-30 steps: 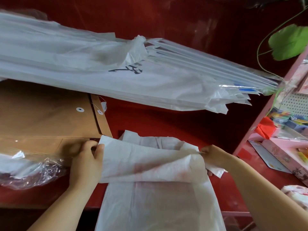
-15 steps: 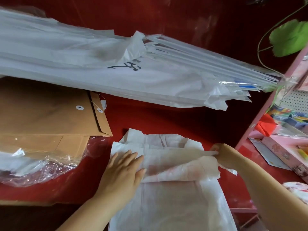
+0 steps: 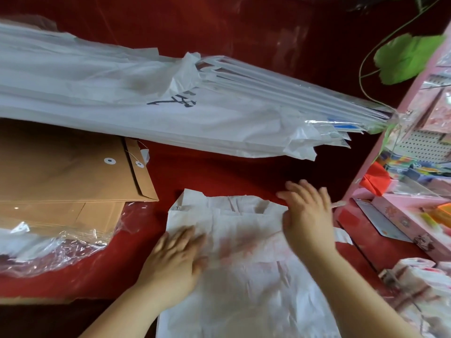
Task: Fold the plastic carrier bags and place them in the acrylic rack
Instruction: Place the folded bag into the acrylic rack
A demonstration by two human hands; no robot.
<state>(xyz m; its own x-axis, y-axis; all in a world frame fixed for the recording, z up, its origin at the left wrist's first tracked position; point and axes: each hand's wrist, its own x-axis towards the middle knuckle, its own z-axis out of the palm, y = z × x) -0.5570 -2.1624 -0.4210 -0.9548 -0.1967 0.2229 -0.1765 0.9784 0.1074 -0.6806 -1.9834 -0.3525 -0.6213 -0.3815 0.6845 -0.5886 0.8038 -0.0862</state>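
The thin white plastic carrier bag (image 3: 244,276) lies flat on the red table (image 3: 219,174), handles at its far end; its near end runs out of the bottom of the view. A strip of bare table lies beyond the handles, and another on the bag's left. The left hand (image 3: 175,259) presses on the bag's left edge, fingers (image 3: 185,237) straight and close together, holding nothing. The right hand (image 3: 307,215) is over the bag's far right corner, fingers (image 3: 300,191) straight and spread; motion blur hides whether it touches the plastic. Beyond the bare strip a long bundle of white plastic bags (image 3: 122,98) with black lettering crosses the whole width. Left of the bag a stack of brown paper string-tie envelopes (image 3: 68,176) sits in torn clear plastic wrap (image 3: 48,252), apart from the bag. Just right of the bag a pink shelf unit (image 3: 390,152) with small coloured goods closes that side. Crumpled white bags (image 3: 419,284) lie near its right edge, partly cut off. A green leaf (image 3: 407,57) hangs far right.
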